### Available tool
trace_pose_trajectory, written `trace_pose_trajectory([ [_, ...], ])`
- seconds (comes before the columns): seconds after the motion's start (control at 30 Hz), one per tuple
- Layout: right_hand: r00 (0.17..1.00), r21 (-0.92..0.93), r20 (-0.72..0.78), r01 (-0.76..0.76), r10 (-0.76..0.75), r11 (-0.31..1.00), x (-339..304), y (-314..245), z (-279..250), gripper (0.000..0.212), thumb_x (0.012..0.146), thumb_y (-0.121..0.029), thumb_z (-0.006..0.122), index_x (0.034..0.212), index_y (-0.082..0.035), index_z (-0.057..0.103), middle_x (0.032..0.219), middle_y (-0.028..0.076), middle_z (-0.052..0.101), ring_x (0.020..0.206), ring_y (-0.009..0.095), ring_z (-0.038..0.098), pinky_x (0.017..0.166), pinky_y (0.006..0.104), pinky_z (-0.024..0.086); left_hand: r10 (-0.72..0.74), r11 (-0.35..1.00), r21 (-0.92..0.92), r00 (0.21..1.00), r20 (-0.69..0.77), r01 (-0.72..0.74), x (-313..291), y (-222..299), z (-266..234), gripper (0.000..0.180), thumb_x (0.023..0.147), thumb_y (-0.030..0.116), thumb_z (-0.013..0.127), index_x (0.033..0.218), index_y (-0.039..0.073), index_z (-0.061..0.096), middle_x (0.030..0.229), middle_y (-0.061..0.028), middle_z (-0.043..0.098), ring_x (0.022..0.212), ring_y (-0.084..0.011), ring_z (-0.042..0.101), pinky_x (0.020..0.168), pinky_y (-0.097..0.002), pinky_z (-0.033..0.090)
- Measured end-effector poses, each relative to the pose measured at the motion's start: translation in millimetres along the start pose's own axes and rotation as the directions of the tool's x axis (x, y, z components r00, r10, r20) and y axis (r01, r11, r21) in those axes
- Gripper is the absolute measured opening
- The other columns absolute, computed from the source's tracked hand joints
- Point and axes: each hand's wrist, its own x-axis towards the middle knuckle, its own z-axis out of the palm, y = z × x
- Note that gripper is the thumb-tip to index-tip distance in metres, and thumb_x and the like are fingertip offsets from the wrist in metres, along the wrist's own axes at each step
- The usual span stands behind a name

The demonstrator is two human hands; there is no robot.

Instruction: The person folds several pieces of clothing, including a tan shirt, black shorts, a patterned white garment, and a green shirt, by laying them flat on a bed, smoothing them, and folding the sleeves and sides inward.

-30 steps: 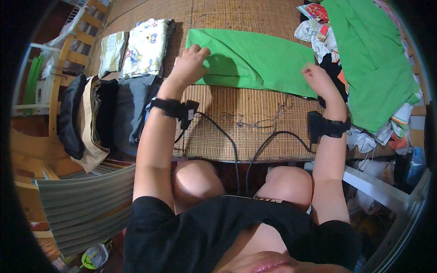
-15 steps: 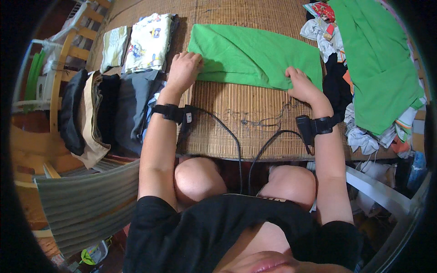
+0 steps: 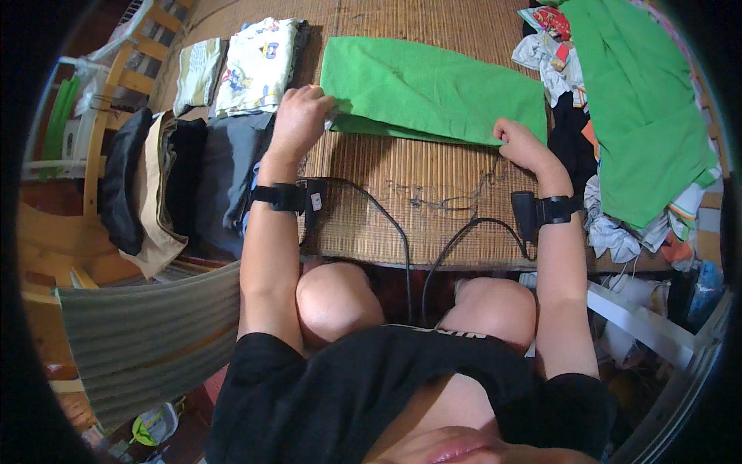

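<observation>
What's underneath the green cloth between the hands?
The woven mat shows along the near and far edges of the green cloth. Directly beneath, the cloth covers everything, so I can't tell whether anything else lies there.

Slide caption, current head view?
Left hand and right hand at the near edge of a green cloth on a woven mat.

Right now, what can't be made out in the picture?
In the head view:
Left hand: exact grip on the folded green cloth, hidden by the hand itself.
Clothes pile: some items, covered by the large green cloth.
Woven mat: far edge, cut off by the upper picture edge.
</observation>
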Motion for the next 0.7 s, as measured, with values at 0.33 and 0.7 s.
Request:
trace_pose_trajectory([
  [0.33,0.916,0.066,0.402,-0.048,0.017,0.997,-8.0,-5.8,-18.3,0.014,0.065,-0.001,0.048,0.078,-0.002,0.051,0.070,0.012,0.054,0.066,0.025,0.052,0.060,0.0309,0.041,-0.228,0.942,-0.220,0.964,0.140,0.255,2.6,-7.7,16.1,0.023,0.062,0.001,0.046,0.083,0.005,0.056,0.078,-0.0127,0.055,0.077,-0.0294,0.052,0.069,-0.0365,0.041],
  [0.7,0.846,-0.216,-0.412,-0.452,0.339,0.865,28.4,54.9,12.2,0.061,0.079,-0.047,0.034,0.127,-0.012,0.018,0.134,0.006,0.011,0.123,0.024,0.006,0.093,0.0527,0.009,-0.391,0.917,0.139,0.913,0.120,0.374,32.7,14.9,91.7,0.067,0.078,0.053,0.029,0.125,0.006,0.021,0.132,-0.0095,0.018,0.122,-0.0229,0.015,0.094,-0.0519,0.010],
])
